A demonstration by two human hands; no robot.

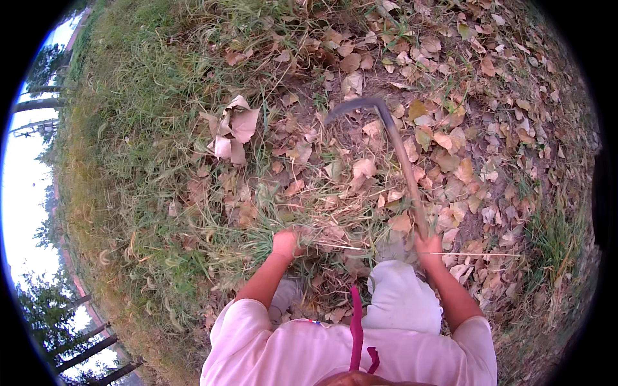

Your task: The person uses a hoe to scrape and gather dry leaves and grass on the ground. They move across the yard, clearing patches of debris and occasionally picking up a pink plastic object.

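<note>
My right hand (428, 244) is wrapped round the lower end of a sickle's wooden handle. The sickle (403, 161) points away from me, its dark curved blade bending left at the far end, over dry leaves and soil. My left hand (287, 244) is closed, knuckles up, around a bunch of grass (261, 225) whose green blades spread out to its left and far side. Pale dry stalks stick out to the right of that hand. Both forearms reach forward, well apart, and the blade is away from the left hand.
A crumpled piece of pinkish-brown paper or card (237, 128) lies on the grass ahead to the left. Fallen leaves (463, 170) cover the ground on the right. Taller grass (129, 161) fills the left side. My bent knee (402, 299) is between my arms.
</note>
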